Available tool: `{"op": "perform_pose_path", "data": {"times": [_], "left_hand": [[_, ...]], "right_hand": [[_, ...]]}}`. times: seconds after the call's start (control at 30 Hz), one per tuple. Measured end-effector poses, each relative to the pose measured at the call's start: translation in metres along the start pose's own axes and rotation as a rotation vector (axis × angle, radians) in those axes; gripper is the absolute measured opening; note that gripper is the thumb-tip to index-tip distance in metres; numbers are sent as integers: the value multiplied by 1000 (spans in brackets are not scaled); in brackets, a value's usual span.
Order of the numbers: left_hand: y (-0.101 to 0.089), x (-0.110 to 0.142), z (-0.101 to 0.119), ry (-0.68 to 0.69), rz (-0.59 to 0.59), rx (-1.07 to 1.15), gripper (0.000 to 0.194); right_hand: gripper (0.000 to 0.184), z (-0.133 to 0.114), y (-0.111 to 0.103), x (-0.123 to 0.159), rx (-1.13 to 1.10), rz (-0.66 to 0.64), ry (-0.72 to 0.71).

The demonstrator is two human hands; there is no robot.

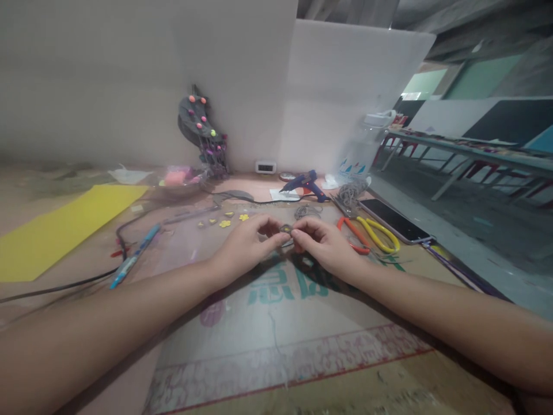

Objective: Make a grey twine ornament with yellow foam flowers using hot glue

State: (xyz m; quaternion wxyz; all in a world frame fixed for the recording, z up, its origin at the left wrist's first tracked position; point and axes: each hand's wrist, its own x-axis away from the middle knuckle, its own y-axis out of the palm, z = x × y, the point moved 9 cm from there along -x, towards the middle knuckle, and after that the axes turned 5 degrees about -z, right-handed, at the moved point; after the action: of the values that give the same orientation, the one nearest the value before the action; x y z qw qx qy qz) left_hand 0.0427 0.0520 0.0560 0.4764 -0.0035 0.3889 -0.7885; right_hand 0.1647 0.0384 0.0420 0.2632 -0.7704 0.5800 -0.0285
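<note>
In the head view, a small round piece [286, 229] is pinched between the thumb and fingertips of the left hand [246, 245] and those of the right hand [330, 245]. It lies directly between the fingertips, equally near both hands; no long axis can be made out. It is grey and yellow at the centre; its material cannot be told.

Just beyond, a thin grey cord [307, 212] is loosely coiled. Flat yellow flowers [244, 217] with rounded petals are scattered to the left. Smooth, looped yellow handles [380, 236] are seen on the right, near a glossy phone [395, 220] by the worktop's [129, 392] right edge. A blue glue gun [302, 183] is set toward the far edge, and an angular yellow sheet [64, 230] is laid flat toward the left edge.
</note>
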Motion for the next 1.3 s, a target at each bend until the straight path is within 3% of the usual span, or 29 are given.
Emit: {"op": "perform_pose_path", "data": {"times": [0.3, 0.47, 0.7, 0.93, 1.3], "left_hand": [[-1, -1, -4, -32, 7, 19, 21], [-1, -1, -6, -49, 9, 5, 23], [8, -1, -3, 5, -78, 60, 25], [2, -1, -6, -30, -29, 67, 26], [4, -2, -9, -51, -31, 82, 25]], "right_hand": [[28, 1, -1, 1, -45, -1, 8], [24, 7, 3, -2, -91, -17, 34], [21, 13, 2, -4, -116, 5, 46], [19, 11, 2, -4, -86, -22, 34], [31, 6, -2, -3, -64, 1, 26]]}}
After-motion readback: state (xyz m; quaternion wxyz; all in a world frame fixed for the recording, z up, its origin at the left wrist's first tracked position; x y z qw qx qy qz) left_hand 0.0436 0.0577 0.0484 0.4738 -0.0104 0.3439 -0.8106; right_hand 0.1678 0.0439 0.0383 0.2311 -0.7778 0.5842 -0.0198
